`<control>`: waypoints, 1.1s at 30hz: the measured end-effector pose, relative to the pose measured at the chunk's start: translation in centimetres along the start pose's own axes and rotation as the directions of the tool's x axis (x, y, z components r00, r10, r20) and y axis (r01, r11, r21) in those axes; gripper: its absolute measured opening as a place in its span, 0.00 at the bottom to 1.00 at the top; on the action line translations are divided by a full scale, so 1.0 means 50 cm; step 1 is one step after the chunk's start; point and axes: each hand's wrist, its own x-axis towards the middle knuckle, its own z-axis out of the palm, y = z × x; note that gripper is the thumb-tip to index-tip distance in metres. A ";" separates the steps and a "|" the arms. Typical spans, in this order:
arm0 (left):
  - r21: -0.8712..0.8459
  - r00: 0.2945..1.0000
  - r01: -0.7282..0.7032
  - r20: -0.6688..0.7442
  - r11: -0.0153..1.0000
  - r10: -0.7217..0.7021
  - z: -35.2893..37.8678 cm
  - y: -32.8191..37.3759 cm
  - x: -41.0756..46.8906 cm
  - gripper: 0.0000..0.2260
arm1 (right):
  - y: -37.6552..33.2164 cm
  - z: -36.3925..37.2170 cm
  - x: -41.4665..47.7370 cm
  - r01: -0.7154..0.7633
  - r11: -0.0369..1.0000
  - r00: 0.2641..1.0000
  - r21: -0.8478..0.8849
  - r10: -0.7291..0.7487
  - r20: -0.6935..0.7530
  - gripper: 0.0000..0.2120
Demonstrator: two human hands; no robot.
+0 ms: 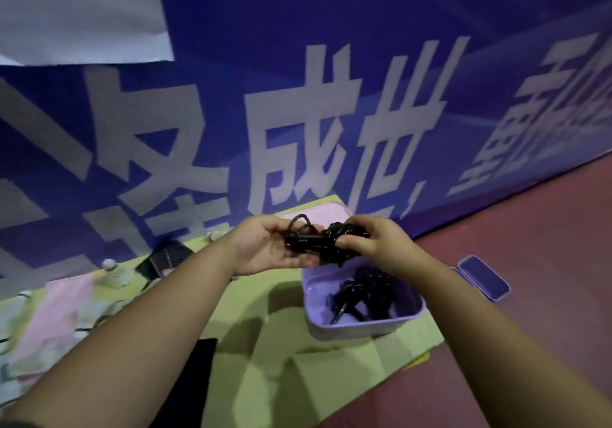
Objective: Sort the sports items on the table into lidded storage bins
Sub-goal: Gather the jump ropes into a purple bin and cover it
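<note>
Both hands hold a black rope (318, 240), wound in a bundle, in the air just above the open purple bin (364, 328). The left hand (265, 248) cups it from below with the thumb over it. The right hand (377, 245) pinches the coils. The rope looks light, soft and a little slippery, so I think the loops can spring loose. It is better to grip around the whole bundle, not one strand. Another rope (364, 292) lies already in the bin. The bench (265, 378) has a yellow-green cover. A purple lid (483, 277) lies on the red floor (530, 229), and a blue banner (298, 113) stands behind.
</note>
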 end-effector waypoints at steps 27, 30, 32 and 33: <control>0.861 0.859 0.483 -0.502 -0.160 -0.106 0.067 -0.310 0.304 0.15 | 0.416 0.216 0.153 0.568 0.459 0.790 -0.683 -0.072 0.608 0.26; 0.844 0.859 0.482 -0.508 -0.237 -0.060 0.070 -0.319 0.307 0.17 | 0.411 0.216 0.158 0.590 0.385 0.751 -0.709 0.059 0.657 0.39; 0.839 0.853 0.481 -0.515 -0.256 -0.087 0.071 -0.312 0.310 0.17 | 0.408 0.212 0.156 0.594 0.362 0.756 -0.719 0.055 0.652 0.30; 0.840 0.849 0.484 -0.519 -0.245 -0.102 0.069 -0.305 0.312 0.17 | 0.406 0.211 0.157 0.585 0.360 0.768 -0.726 0.042 0.640 0.30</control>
